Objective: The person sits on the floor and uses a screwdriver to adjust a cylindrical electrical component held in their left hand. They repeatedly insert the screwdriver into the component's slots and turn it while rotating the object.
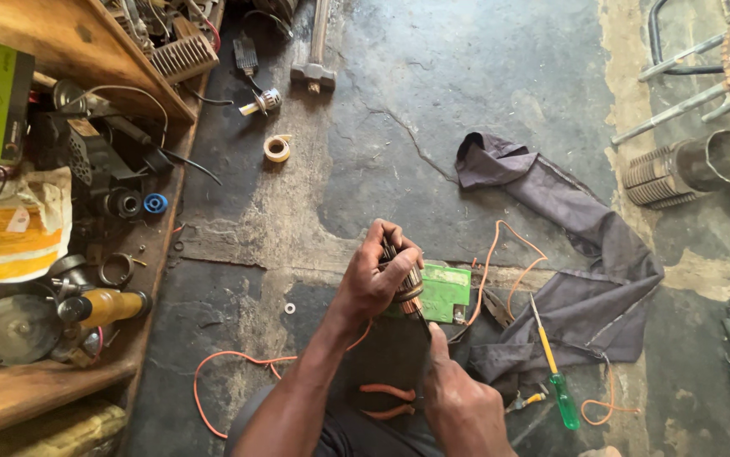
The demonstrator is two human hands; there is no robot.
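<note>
My left hand [373, 275] wraps around a motor armature [407, 283] with copper windings, holding it upright above the floor. My right hand [458, 398] is below it, the index finger stretched up to touch the armature's lower end. Just behind the armature lies a green plastic housing [447, 292]. A thin orange wire [492, 254] loops from there across the floor. Pliers with orange handles [388, 400] lie under my arms.
A screwdriver with a yellow shaft sleeve and green handle [555, 372] lies on a dark cloth [568, 279] at right. A tape roll [278, 148] and a hammer [314, 51] lie farther off. A wooden shelf [35, 389] at left holds tools and parts. A finned metal cylinder [686, 169] is at right.
</note>
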